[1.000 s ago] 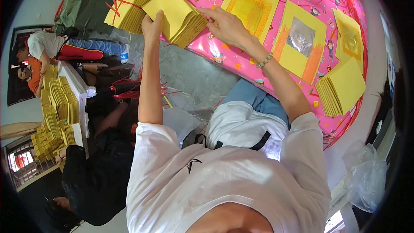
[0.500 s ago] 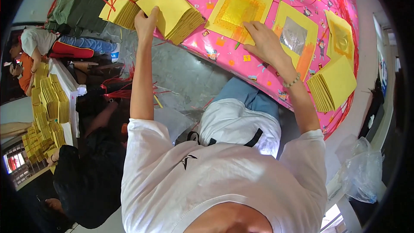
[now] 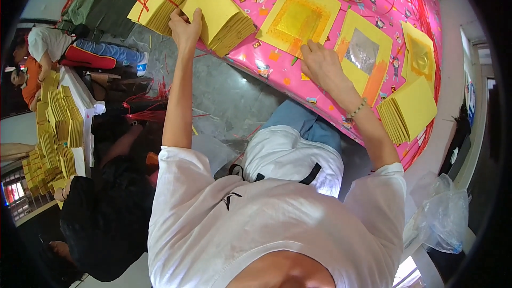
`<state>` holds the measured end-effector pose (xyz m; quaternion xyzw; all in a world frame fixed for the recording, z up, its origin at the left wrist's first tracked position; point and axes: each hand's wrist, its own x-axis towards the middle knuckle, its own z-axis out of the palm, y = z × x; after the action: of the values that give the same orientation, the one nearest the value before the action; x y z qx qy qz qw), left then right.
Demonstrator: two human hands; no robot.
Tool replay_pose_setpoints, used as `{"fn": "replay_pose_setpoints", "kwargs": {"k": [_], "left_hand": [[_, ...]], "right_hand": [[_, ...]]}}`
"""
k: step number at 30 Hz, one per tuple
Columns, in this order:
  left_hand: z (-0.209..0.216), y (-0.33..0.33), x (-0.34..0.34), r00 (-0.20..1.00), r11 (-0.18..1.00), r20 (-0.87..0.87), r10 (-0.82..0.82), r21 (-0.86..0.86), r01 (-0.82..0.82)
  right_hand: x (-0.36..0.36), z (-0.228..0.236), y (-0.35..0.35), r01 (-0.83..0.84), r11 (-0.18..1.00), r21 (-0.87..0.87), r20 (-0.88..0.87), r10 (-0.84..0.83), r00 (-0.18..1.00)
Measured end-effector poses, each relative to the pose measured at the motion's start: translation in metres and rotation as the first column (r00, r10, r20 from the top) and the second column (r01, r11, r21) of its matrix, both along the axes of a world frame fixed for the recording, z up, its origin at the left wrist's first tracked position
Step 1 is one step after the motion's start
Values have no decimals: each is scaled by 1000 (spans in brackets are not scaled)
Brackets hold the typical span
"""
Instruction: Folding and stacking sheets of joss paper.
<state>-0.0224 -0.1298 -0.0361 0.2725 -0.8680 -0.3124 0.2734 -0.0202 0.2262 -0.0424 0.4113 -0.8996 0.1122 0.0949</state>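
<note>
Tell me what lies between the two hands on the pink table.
Head view: between left hand and right hand lie a yellow paper stack and gold-centred sheet.

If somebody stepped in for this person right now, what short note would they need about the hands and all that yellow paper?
Left hand: gripping the near end of a thick loose stack of plain yellow paper sheets on the pink patterned tablecloth.
Right hand: fingers resting at the lower edge of a yellow sheet with a gold foil square.
Beside it lie a yellow sheet with a silver foil square and a fanned pile of plain yellow sheets.
Done or left: cannot tell.
</note>
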Motion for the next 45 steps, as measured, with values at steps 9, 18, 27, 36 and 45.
{"fn": "replay_pose_setpoints", "kwargs": {"k": [9, 18, 27, 36, 45], "left_hand": [[9, 11, 16, 984, 997, -180, -10, -73, -3], [30, 135, 39, 710, 673, -171, -683, -524, 522], [5, 171, -2, 608, 436, 169, -776, -553, 710], [31, 174, 26, 659, 516, -496, -566, 409, 752], [45, 173, 47, 569, 55, -592, -570, 663, 746]], "right_hand": [[-14, 16, 6, 14, 999, -48, 172, -6, 985], [-25, 33, 18, 69, 993, -91, 321, -37, 946], [-18, 49, 19, 91, 980, -175, 280, -39, 959], [-12, 40, 28, 402, 649, -646, 502, -36, 864], [1, 44, 19, 412, 424, -807, 590, 614, 524]]}}
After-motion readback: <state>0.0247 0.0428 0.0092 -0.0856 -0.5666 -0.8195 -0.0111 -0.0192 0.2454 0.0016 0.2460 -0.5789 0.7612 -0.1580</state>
